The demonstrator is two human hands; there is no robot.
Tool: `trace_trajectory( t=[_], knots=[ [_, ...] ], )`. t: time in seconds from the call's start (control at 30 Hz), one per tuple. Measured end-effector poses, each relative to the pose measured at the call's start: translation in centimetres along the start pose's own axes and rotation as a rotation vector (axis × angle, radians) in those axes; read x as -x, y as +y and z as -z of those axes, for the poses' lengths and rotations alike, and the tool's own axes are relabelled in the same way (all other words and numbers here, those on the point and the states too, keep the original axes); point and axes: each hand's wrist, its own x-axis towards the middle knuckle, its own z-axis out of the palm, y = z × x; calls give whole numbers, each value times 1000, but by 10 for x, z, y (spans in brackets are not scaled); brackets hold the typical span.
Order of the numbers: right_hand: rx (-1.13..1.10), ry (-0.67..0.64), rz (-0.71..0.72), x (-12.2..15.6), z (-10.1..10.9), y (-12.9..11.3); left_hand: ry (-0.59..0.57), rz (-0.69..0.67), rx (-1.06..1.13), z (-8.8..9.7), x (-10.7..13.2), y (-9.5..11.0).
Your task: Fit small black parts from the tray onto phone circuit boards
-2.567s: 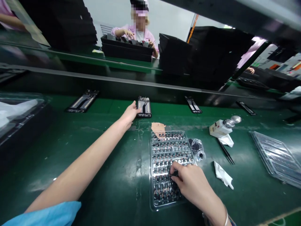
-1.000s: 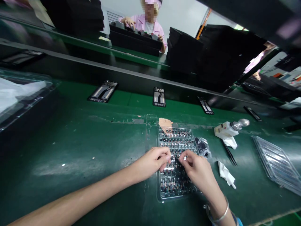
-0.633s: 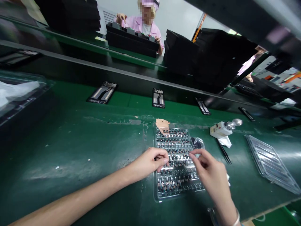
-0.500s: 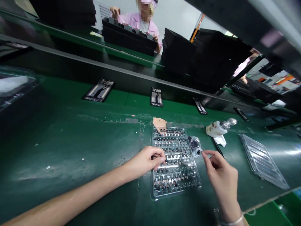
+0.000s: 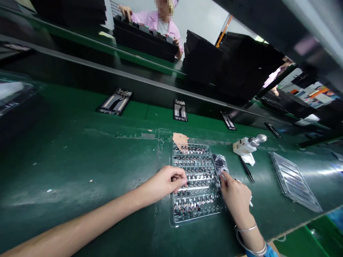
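A clear plastic tray [image 5: 171, 210] with rows of small electronic parts lies on the green bench before me. My left hand [image 5: 174, 179] rests over its left side, thumb and fingers pinched together; what they hold, if anything, is too small to make out. At the tray's right edge my right hand [image 5: 235, 194] is closed, fingertips at a small clear plastic bag [image 5: 221, 162] with dark contents. Its fingertips are partly hidden, so I cannot tell what is in them. A white object [image 5: 251, 202] pokes out behind that hand.
Black tweezers [image 5: 247, 170], a white bottle [image 5: 244, 146] and a stacked clear tray [image 5: 294, 182] are to the right. Opened phone bodies [image 5: 180, 110] lie along the back strip. Tan paper [image 5: 180, 139] touches the tray's top. Across the bench sits a person in pink [image 5: 152, 19].
My right hand has moved left, to the bag and tray edge, turning knuckles up. More of the tweezers and the white object now show. My left hand stays in place.
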Motion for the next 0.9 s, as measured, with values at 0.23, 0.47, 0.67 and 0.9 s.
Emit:
trace_trajectory(
  t=[0.23,0.47,0.67,0.9],
  knots=[
    [-31,-6,-46,-2,1,1,7,-14,1,0,-1,-3],
    [-25,22,-39,-3,-3,1,5,-6,15,0,0,2],
    [-104,40,-81,-2,0,3,7,-7,41,0,-1,1],
    [-168,-7,-103,1,1,7,8,-13,60,0,1,2]
  ],
)
